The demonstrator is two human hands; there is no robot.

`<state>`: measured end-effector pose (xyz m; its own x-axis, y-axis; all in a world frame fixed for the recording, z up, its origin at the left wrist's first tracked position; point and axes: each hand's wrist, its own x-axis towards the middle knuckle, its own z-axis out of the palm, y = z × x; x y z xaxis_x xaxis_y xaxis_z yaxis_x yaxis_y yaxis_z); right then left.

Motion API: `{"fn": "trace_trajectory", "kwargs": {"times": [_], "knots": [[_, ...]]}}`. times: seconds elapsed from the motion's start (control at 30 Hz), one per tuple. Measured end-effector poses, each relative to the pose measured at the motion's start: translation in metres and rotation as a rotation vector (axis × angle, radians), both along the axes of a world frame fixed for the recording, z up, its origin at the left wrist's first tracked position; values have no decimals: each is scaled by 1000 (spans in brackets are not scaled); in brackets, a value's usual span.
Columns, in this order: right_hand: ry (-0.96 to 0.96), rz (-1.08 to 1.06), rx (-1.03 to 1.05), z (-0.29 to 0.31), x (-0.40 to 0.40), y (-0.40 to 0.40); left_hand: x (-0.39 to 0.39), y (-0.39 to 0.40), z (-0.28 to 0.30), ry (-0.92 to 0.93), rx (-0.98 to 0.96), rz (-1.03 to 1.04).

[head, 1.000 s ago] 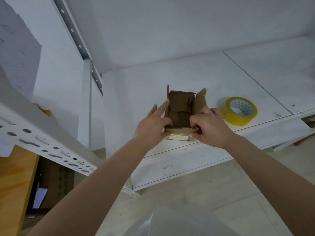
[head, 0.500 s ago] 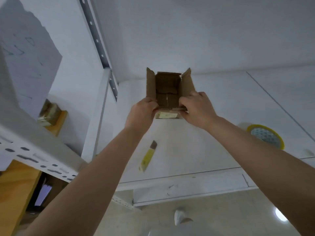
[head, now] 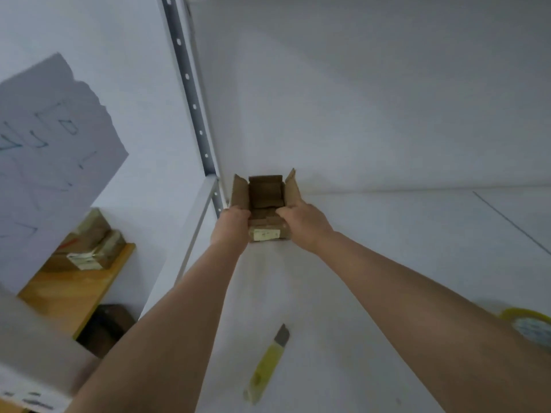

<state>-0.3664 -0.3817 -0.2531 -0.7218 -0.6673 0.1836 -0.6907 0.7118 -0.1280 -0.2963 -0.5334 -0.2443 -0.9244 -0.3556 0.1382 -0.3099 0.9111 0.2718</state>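
Observation:
A small open cardboard box, flaps up and a pale label on its near side, is at the back left corner of the white shelf, close to the wall. My left hand grips its left side and my right hand grips its right side, fingers curled over the near rim. Whether the box rests on the shelf or hangs just above it, I cannot tell.
A yellow utility knife lies on the shelf near the front. A roll of yellow tape sits at the right edge. A grey perforated upright stands left of the box. Taped parcels rest on a wooden shelf at left.
Both hands have carried the box away from the shelf's front edge to the back left corner. The view has risen and shifted, so the knife now shows and the tape sits at the right edge.

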Motion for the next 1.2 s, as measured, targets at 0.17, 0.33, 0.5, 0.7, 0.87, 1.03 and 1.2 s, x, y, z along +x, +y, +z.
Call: {"fn": "trace_trajectory", "kwargs": {"times": [0.17, 0.33, 0.5, 0.7, 0.87, 1.03, 1.2], "knots": [[68, 50, 8, 9, 14, 6, 5, 3, 6, -80, -133, -29], [171, 8, 44, 32, 41, 40, 36, 19, 32, 26, -179, -84], [207, -116, 79, 59, 81, 92, 67, 51, 62, 71, -200, -238], [191, -287, 127, 81, 130, 170, 85, 107, 80, 91, -202, -476], [151, -422, 152, 69, 174, 228, 100, 167, 62, 76, -207, -655], [79, -510, 191, 46, 209, 287, 123, 229, 40, 36, -171, -741], [76, -577, 168, 36, 237, 356, 143, 297, 31, 7, -205, -789]]}}
